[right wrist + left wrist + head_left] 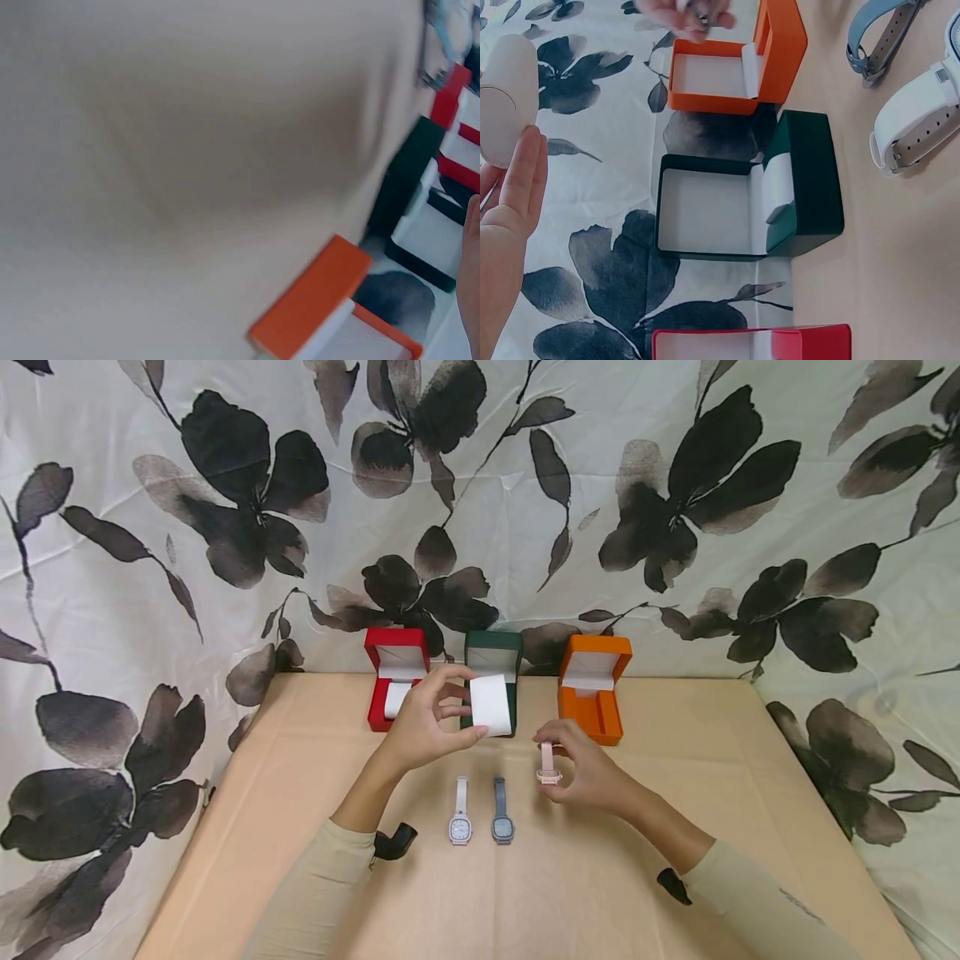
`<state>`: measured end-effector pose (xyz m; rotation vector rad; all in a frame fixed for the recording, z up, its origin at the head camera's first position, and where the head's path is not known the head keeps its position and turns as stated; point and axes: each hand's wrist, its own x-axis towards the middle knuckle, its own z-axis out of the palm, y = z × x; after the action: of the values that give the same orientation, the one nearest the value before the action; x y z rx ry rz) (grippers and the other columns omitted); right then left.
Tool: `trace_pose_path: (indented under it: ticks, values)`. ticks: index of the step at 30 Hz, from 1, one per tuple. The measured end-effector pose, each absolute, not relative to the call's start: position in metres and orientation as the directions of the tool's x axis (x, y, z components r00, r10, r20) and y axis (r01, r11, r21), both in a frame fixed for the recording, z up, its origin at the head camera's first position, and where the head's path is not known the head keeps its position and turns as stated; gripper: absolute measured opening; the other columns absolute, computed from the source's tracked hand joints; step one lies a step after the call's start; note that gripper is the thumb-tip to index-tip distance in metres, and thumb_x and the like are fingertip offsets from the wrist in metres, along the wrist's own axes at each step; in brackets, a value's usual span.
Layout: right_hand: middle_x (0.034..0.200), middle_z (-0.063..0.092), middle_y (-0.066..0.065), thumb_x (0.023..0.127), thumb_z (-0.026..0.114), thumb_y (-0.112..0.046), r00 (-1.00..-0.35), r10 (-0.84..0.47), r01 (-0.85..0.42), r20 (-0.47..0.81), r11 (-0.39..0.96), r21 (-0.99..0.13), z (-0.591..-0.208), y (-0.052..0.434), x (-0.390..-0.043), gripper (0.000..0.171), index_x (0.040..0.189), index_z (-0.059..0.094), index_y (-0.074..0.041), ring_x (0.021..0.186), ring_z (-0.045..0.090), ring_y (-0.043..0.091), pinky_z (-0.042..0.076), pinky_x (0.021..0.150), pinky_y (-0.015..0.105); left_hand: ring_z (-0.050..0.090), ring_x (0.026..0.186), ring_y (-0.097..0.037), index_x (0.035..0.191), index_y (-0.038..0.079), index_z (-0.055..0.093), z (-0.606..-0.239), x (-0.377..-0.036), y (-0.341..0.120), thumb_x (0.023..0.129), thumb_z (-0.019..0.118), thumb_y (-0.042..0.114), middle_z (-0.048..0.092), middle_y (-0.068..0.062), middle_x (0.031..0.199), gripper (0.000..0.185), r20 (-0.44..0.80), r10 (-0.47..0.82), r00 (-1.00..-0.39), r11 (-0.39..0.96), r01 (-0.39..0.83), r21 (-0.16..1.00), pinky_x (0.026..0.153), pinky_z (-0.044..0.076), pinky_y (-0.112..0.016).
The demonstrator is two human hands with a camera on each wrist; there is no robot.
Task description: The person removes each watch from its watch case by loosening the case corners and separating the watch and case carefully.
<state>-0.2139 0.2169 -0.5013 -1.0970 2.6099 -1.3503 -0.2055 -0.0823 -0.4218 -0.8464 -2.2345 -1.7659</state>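
Note:
My left hand (pixel 431 718) pinches a white watch cushion (pixel 490 704) between thumb and fingers, raised in front of the green box (pixel 492 647). In the left wrist view the same cushion shows its rounded end at the far left. A pink wristwatch (pixel 549 768) is gripped by my right hand (pixel 592 772), just in front of the orange box (pixel 600 720); its strap curves up between fingertips and thumb. Only an edge of this hand enters the right wrist view, and the watch is out of sight there.
A white watch (pixel 461 825) and a blue-grey watch (pixel 502 827) lie side by side on the beige tablecloth (pixel 585 893). At the back left stands an open red box (pixel 380 703) with a white cushion inside. Floral fabric (pixel 525 510) hangs behind the table.

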Motion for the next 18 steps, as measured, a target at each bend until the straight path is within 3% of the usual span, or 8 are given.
trace_pose_path:
  ticks: [11,18]
  values:
    - [0.138,0.050,0.010,0.071,0.092,-0.010,-0.778,-0.583,-0.545,0.232,0.445,-0.711,-0.519,0.210,-0.198,0.073,0.133,0.053,-0.003,0.123,0.055,0.027,0.053,0.105,0.049,0.065,0.113,-0.031,0.135,0.007,0.053,-0.418,-0.199,-0.088,0.078,0.085,0.002,0.055,-0.012,0.136,0.066,0.457,0.343,-0.821,0.139,0.526,0.839,0.093,0.061,-0.040]
    - [0.138,0.052,0.004,0.073,0.092,-0.018,-0.793,-0.586,-0.525,0.166,0.520,-0.674,-0.530,0.206,-0.188,0.073,0.134,0.054,-0.004,0.127,0.054,0.023,0.051,0.111,0.049,0.066,0.112,-0.030,0.135,0.008,0.053,-0.418,-0.196,-0.091,0.078,0.086,0.004,0.055,-0.011,0.135,0.066,0.444,0.357,-0.822,0.150,0.520,0.841,0.093,0.061,-0.038]
